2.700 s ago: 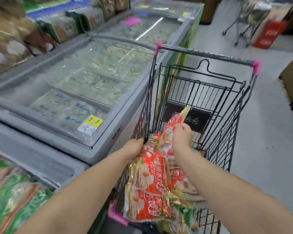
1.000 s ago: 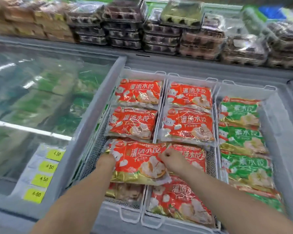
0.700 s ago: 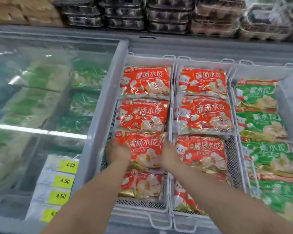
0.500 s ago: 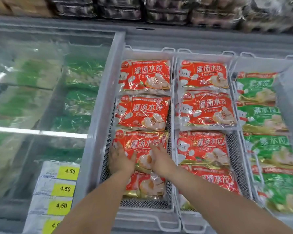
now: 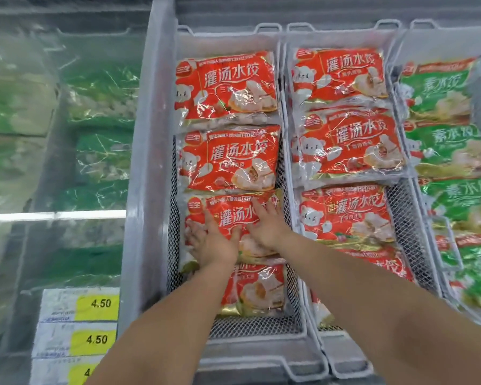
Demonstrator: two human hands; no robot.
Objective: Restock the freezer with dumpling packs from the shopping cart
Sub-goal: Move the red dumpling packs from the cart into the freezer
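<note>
A red dumpling pack lies third from the back in the left wire basket of the open freezer. My left hand and my right hand both rest flat on it, fingers spread, palms pressing down. Two more red packs lie behind it and another red pack lies in front, partly under my forearm. The middle basket holds further red packs. The shopping cart is out of view.
Green dumpling packs fill the right basket. To the left a shut glass lid covers green bags, with yellow 4.50 price tags on it. The grey freezer rim runs along the front.
The pack was carried from the cart to the freezer and lowered into the left basket. My hands went from gripping its edges to lying flat on top. The camera moved closer.
</note>
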